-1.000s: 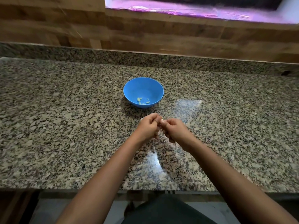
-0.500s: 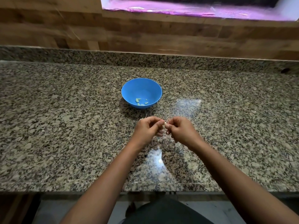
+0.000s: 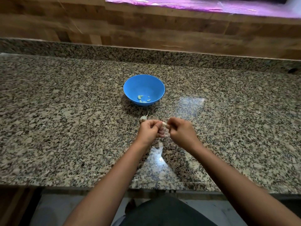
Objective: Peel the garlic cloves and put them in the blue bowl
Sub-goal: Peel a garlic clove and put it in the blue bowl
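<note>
Left hand [image 3: 150,130], right hand [image 3: 180,130] both pinch 1 clove [image 3: 164,123]; bulb [image 3: 143,118] beside left hand; bowl [image 3: 144,84] beyond holds peeled cloves [image 3: 143,98].

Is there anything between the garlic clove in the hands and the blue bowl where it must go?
Only a garlic piece lies on the counter just beyond the left hand, before the blue bowl. It is low, so the clove can likely pass above it.
</note>
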`<state>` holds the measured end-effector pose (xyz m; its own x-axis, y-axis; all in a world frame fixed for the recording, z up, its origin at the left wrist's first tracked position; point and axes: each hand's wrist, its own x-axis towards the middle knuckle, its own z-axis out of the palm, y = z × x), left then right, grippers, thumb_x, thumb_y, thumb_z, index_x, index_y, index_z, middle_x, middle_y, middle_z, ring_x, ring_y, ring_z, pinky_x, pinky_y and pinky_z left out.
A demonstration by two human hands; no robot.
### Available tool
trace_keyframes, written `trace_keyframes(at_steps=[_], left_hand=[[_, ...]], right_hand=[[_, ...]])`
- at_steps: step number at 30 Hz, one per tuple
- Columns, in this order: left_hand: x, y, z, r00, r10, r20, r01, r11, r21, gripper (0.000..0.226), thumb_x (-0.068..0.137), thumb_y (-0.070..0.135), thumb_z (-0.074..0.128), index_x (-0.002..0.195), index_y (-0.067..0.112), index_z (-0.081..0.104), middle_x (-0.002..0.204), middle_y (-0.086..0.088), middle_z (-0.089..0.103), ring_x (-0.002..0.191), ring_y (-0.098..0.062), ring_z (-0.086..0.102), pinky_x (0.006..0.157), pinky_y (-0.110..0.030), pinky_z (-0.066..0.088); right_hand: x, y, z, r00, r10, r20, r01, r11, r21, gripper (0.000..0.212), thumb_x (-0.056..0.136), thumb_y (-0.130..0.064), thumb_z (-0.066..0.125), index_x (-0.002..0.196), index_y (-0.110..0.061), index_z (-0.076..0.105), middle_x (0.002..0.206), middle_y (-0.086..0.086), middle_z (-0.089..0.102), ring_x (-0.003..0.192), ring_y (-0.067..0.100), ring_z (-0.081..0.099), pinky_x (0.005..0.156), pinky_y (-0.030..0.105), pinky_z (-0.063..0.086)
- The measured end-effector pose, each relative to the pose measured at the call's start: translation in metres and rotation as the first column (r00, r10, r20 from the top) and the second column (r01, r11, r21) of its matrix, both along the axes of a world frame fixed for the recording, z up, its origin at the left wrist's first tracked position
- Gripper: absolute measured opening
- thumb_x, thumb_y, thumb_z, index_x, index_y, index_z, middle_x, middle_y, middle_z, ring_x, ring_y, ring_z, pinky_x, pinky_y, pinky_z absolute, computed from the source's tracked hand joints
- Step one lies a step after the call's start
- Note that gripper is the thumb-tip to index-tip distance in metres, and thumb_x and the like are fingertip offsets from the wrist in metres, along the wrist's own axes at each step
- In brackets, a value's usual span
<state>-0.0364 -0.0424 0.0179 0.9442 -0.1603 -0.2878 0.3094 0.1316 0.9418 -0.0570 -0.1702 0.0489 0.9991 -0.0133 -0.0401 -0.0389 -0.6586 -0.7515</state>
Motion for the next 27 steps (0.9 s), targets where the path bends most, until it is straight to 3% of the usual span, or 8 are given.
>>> trace_keyframes(at_steps=[1,3,6,8,11,19,23,27], left_hand=[[0.0,-0.001,0.0,0.999,0.025,-0.033,-0.026,0.999,-0.036,0.012,0.094,0.006,0.05,0.088,-0.001,0.058,0.07,-0.009,0.056,0.052,-0.008,0.055,0.051,-0.017,0.049],[-0.001,-0.001,0.0,0.994,0.076,-0.08,-0.084,0.991,-0.107,0.011,0.093,0.005,0.052,0.088,-0.002,0.059,0.07,-0.008,0.057,0.055,-0.01,0.057,0.052,-0.016,0.05],[-0.002,0.002,-0.002,0.988,0.105,-0.111,-0.12,0.983,-0.142,0.009,0.091,0.0,0.052,0.089,-0.002,0.06,0.074,-0.01,0.06,0.06,-0.012,0.059,0.057,-0.016,0.054],[-0.003,0.005,-0.007,0.988,0.085,-0.129,-0.102,0.986,-0.134,0.01,0.09,-0.003,0.052,0.09,-0.002,0.062,0.074,-0.011,0.063,0.06,-0.011,0.061,0.058,-0.016,0.055],[-0.006,0.005,-0.012,0.99,0.036,-0.137,-0.051,0.993,-0.102,0.008,0.088,-0.004,0.056,0.092,-0.005,0.064,0.067,-0.009,0.067,0.05,-0.008,0.061,0.052,-0.015,0.053],[-0.008,0.001,-0.011,0.997,0.001,-0.08,0.004,0.997,0.073,0.009,0.088,0.003,0.06,0.079,0.004,0.061,0.062,-0.005,0.065,0.051,-0.011,0.059,0.052,-0.02,0.05],[-0.008,-0.008,-0.016,0.996,0.086,-0.039,-0.074,0.969,0.235,0.011,0.089,0.009,0.06,0.078,0.007,0.058,0.072,-0.012,0.066,0.062,-0.022,0.062,0.065,-0.038,0.055],[-0.007,-0.006,-0.017,0.996,0.083,-0.015,-0.078,0.973,0.218,0.007,0.088,0.009,0.062,0.082,0.007,0.059,0.074,-0.01,0.066,0.058,-0.016,0.062,0.06,-0.031,0.055]], right_hand=[[-0.001,0.0,-0.004,0.993,0.061,0.098,-0.047,0.99,-0.135,0.014,0.087,0.004,0.048,0.08,-0.002,0.059,0.072,0.006,0.057,0.063,0.015,0.051,0.054,0.021,0.042],[-0.001,-0.001,-0.007,0.992,0.081,0.097,-0.066,0.986,-0.154,0.015,0.088,0.004,0.048,0.083,-0.005,0.059,0.076,0.003,0.059,0.065,0.013,0.053,0.055,0.012,0.042],[-0.001,-0.005,-0.012,0.991,0.011,-0.134,-0.011,1.0,-0.002,0.02,0.092,0.0,0.049,0.107,-0.007,0.06,0.092,0.001,0.061,0.069,0.01,0.057,0.061,0.017,0.051],[-0.001,-0.009,-0.012,0.956,0.029,-0.292,0.043,0.971,0.235,0.028,0.091,0.001,0.051,0.118,-0.003,0.057,0.093,0.004,0.063,0.068,0.012,0.061,0.059,0.019,0.052],[-0.002,-0.009,-0.009,0.925,0.121,-0.36,0.097,0.841,0.532,0.022,0.088,-0.005,0.056,0.108,0.003,0.062,0.085,0.017,0.069,0.065,0.02,0.064,0.061,0.027,0.056],[-0.003,0.0,-0.017,0.947,-0.039,-0.32,0.246,0.728,0.64,0.018,0.084,0.002,0.06,0.098,0.012,0.064,0.076,0.021,0.067,0.054,0.015,0.064,0.056,0.021,0.056],[-0.007,0.011,-0.026,0.95,-0.162,-0.267,0.301,0.702,0.646,0.013,0.083,0.006,0.061,0.094,0.014,0.062,0.07,0.016,0.065,0.048,0.01,0.062,0.051,0.019,0.053],[-0.008,0.008,-0.023,0.925,-0.108,-0.365,0.367,0.509,0.779,0.009,0.084,0.009,0.056,0.089,0.011,0.063,0.073,0.017,0.065,0.053,0.014,0.062,0.057,0.02,0.056]])
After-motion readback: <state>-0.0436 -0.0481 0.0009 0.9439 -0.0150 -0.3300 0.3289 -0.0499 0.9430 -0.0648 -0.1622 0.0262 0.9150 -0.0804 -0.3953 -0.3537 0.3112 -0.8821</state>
